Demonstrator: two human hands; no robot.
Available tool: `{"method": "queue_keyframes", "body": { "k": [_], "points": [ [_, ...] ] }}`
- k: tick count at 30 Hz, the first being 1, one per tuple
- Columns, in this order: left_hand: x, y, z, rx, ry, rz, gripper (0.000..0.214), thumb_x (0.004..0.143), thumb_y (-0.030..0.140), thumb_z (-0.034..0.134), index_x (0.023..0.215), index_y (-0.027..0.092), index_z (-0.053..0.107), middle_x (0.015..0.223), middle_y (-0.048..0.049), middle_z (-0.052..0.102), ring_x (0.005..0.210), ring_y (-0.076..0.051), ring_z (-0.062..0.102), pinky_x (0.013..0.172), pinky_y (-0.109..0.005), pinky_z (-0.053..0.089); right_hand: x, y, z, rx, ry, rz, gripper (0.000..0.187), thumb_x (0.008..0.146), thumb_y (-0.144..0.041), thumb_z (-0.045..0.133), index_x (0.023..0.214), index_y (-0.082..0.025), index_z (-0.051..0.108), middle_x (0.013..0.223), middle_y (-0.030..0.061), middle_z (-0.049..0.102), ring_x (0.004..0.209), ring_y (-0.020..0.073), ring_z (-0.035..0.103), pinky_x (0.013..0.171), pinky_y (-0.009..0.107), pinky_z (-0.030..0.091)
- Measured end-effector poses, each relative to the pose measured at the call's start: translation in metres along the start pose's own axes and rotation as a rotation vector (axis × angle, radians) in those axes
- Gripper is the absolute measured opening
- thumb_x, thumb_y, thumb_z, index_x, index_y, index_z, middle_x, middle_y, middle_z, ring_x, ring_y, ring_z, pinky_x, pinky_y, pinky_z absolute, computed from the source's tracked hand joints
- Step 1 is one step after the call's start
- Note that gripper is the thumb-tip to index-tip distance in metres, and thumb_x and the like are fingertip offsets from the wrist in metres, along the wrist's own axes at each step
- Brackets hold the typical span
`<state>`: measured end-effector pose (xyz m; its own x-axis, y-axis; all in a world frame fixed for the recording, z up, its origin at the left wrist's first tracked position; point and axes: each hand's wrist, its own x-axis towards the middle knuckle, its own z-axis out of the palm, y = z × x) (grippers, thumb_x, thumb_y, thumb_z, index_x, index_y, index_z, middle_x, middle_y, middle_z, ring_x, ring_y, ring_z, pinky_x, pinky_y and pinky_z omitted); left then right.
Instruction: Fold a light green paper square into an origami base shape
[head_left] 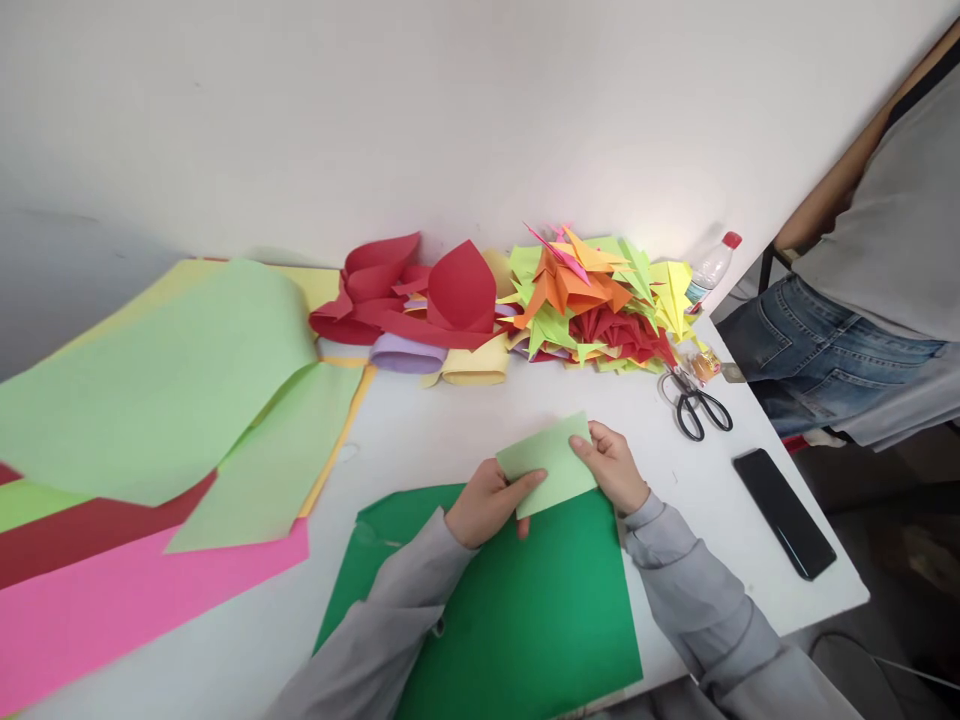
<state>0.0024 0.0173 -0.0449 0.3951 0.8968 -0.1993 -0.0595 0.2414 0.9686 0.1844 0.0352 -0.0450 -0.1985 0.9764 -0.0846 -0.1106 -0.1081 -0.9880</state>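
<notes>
A small pale green sheet of paper (551,463) is held up between my two hands, above a large dark green sheet (525,600) that lies on the table. My left hand (493,500) pinches the paper's lower left side, thumb on top and fingers underneath. At the upper right corner, my right hand (611,465) grips it the same way, with the thumb lying on its face. Whether the paper is folded or a single layer, I cannot tell.
Large coloured sheets (165,390) spread over the table's left side. Red paper rolls (461,290) and folded paper pieces (585,300) line the wall. Black-handled scissors (701,405), a phone (784,510) and a bottle (712,265) are at right. A person (870,260) stands beyond the table edge.
</notes>
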Motion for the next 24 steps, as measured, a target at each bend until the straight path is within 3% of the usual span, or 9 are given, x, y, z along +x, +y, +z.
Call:
{"method": "queue_keyframes", "body": {
  "k": [4,8,11,17,20,24],
  "points": [
    [0.001,0.002,-0.004,0.0,0.077,0.003,0.036,0.071,0.046,0.068,0.057,0.015,0.054,0.033,0.0044,0.05,0.023,-0.01,0.043,0.027,-0.019,0.031,0.001,0.004,0.0,-0.006,0.019,0.017,0.04,0.073,-0.052,0.068,0.09,-0.018,0.056,0.055,-0.0052,0.058,0.041,0.0075,0.045,0.042,0.021,0.037],
    [0.003,0.001,-0.009,-0.046,0.171,0.018,0.035,0.069,0.045,0.07,0.06,0.016,0.053,0.034,0.0055,0.051,0.025,-0.008,0.042,0.027,-0.018,0.029,0.001,0.001,-0.004,-0.104,0.095,-0.015,0.04,0.081,-0.05,0.06,0.106,-0.019,0.054,0.042,-0.0118,0.043,0.032,0.0059,0.031,0.036,0.019,0.026],
    [0.004,0.001,-0.013,-0.1,0.207,0.013,0.038,0.069,0.047,0.07,0.058,0.017,0.05,0.031,0.0064,0.045,0.024,-0.007,0.038,0.026,-0.018,0.025,0.0,-0.003,-0.006,-0.126,0.075,-0.113,0.038,0.086,-0.046,0.052,0.114,-0.02,0.054,0.048,-0.0088,0.047,0.038,0.0073,0.04,0.041,0.02,0.033],
    [0.005,0.003,-0.017,-0.194,0.218,-0.022,0.04,0.065,0.048,0.074,0.058,0.018,0.048,0.028,0.0078,0.04,0.022,-0.007,0.033,0.024,-0.019,0.026,-0.004,-0.004,-0.007,-0.214,-0.002,-0.274,0.026,0.082,-0.033,0.06,0.105,-0.024,0.066,0.088,0.0032,0.06,0.068,0.0121,0.053,0.058,0.025,0.045],
    [0.005,0.004,-0.017,-0.218,0.238,-0.026,0.039,0.065,0.046,0.075,0.06,0.017,0.049,0.029,0.0077,0.042,0.022,-0.007,0.034,0.024,-0.018,0.027,-0.006,-0.004,-0.008,-0.211,-0.02,-0.283,0.023,0.082,-0.032,0.061,0.101,-0.024,0.069,0.094,0.0044,0.062,0.072,0.0133,0.055,0.06,0.026,0.046],
    [0.006,0.004,-0.017,-0.237,0.259,-0.027,0.039,0.063,0.045,0.076,0.061,0.016,0.05,0.031,0.0075,0.044,0.021,-0.007,0.035,0.023,-0.018,0.027,-0.006,-0.005,-0.01,-0.13,-0.008,-0.203,0.022,0.079,-0.035,0.064,0.098,-0.023,0.071,0.086,0.0025,0.066,0.062,0.0114,0.054,0.058,0.027,0.048]
  ]
}}
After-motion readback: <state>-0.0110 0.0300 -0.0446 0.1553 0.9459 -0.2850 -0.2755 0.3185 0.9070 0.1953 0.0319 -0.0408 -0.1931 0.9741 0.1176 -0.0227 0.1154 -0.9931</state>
